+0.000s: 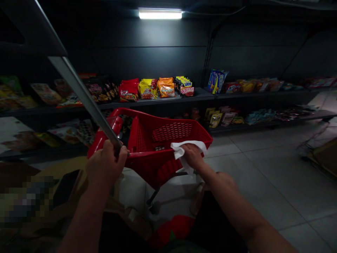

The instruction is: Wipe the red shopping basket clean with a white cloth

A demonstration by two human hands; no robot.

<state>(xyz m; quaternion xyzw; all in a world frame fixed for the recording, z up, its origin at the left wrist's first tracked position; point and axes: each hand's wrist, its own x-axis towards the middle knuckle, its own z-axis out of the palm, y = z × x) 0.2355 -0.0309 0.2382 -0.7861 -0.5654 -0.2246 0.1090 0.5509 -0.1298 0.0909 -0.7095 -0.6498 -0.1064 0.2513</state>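
Note:
A small red plastic shopping cart (150, 154) with perforated basket walls stands in front of me. My right hand (193, 154) presses a white cloth (180, 149) over the near rim of the basket, fingers bent over it. My left hand (106, 163) is closed around the lower end of a long grey bar (84, 91), close to the cart's handle end. This bar slants up to the upper left, into a wide dark piece (34, 28). Whether the left hand also touches the cart rim I cannot tell.
Behind the cart, dark shelves (202, 93) carry snack bags, among them red packs (128, 90), yellow packs (147, 88) and orange packs (166, 88). A cardboard box (319, 158) sits at the right on the tiled floor (252, 172). Brown cardboard lies at the lower left, beside a blurred patch.

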